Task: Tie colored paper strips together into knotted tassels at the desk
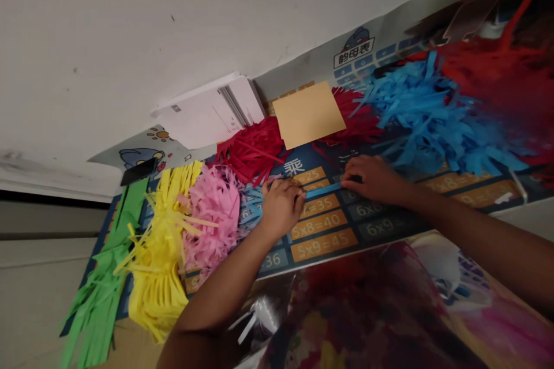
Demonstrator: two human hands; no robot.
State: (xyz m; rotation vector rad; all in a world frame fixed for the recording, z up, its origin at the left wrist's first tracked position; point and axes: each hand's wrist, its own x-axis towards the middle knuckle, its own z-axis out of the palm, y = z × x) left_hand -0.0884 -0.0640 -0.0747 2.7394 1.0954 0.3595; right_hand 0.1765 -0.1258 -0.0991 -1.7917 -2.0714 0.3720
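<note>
A narrow blue paper strip (323,191) runs between my two hands, low over the printed table mat. My left hand (283,203) is closed at the strip's left end, its fingers curled down, with a small blue paper fringe (251,207) showing beside it. At the other end, my right hand (375,180) pinches the strip between thumb and fingers. Left of my left hand lie a pink paper fringe bundle (216,213), a yellow one (162,259) and a green one (106,277). The fingertips of my left hand are partly hidden.
Red fringe (255,150) lies behind my hands, near a tan paper sheet (309,115) and a white stack of cards (212,112) against the wall. A large blue fringe pile (437,121) and blurred red fringe (506,86) are at right. A dark phone-like object (138,172) lies far left.
</note>
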